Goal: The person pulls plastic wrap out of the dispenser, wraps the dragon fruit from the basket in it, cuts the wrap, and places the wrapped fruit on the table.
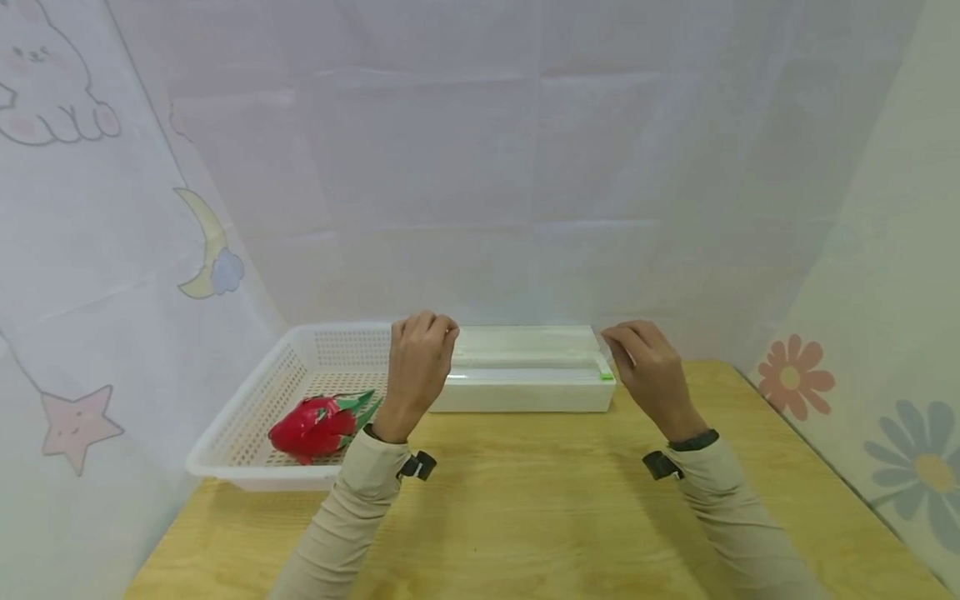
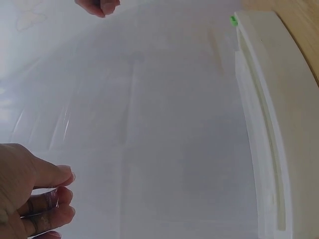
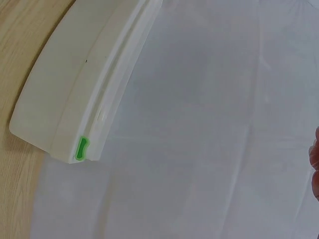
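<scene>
Clear cling film (image 2: 65, 119) shows faint shiny creases near the left fingers in the left wrist view. My left hand (image 1: 422, 367) pinches its edge between thumb and fingertips, raised over the left part of a white cling film dispenser (image 1: 525, 397). Level with it, my right hand (image 1: 651, 375) is raised just beyond the dispenser's right end, thumb and fingertips pinched together on the film's other side. The dispenser's lid stands up at the back, and a green slide cutter (image 1: 606, 377) sits at its right front corner. Only a few right fingertips (image 3: 315, 159) show in the right wrist view.
A white plastic basket (image 1: 225, 468) stands at the left of the wooden table (image 1: 510, 517), partly behind my left hand. In it lies a red dragon fruit (image 1: 311, 427) with green leaf tips. Pale sheets hang behind the table and at both sides.
</scene>
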Tool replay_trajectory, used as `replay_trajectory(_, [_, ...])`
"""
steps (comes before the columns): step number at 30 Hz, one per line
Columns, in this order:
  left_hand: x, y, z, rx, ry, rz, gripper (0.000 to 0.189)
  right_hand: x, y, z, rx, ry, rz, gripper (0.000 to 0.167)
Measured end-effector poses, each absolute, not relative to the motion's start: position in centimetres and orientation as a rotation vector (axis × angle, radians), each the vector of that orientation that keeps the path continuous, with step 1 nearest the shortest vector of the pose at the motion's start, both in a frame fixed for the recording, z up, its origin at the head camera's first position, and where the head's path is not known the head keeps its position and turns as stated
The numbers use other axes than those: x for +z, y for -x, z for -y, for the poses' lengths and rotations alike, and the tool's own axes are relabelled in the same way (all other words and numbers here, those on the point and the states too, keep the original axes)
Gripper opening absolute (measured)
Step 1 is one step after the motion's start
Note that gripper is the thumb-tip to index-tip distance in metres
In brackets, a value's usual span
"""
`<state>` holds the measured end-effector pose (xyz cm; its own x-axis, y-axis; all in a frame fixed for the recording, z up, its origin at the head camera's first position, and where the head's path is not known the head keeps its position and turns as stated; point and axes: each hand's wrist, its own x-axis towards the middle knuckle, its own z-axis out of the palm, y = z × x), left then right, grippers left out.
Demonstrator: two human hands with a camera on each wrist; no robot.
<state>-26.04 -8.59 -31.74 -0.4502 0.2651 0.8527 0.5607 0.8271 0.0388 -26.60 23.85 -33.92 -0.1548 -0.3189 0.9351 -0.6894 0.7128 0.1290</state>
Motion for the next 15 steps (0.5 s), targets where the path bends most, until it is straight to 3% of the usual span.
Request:
replay_trajectory(1, [-31.6,26.0,8.6,-0.391,0.607,2.049,0.009,-33.8,26.5,-23.9,0.395,-0.807,1.748,0.006])
replay_trajectory(7, [-31.1,25.6,8.7,-0.393,0.610,2.021,0.007,-33.2,26.0,-23.8,0.386,-0.820,1.725,0.031])
replay_trajectory(15, [-30.6,25.0,8.8,-0.452,0.626,2.000,0.005,-32.5,25.3,-23.7,0.370,-0.822,1.701,0.031])
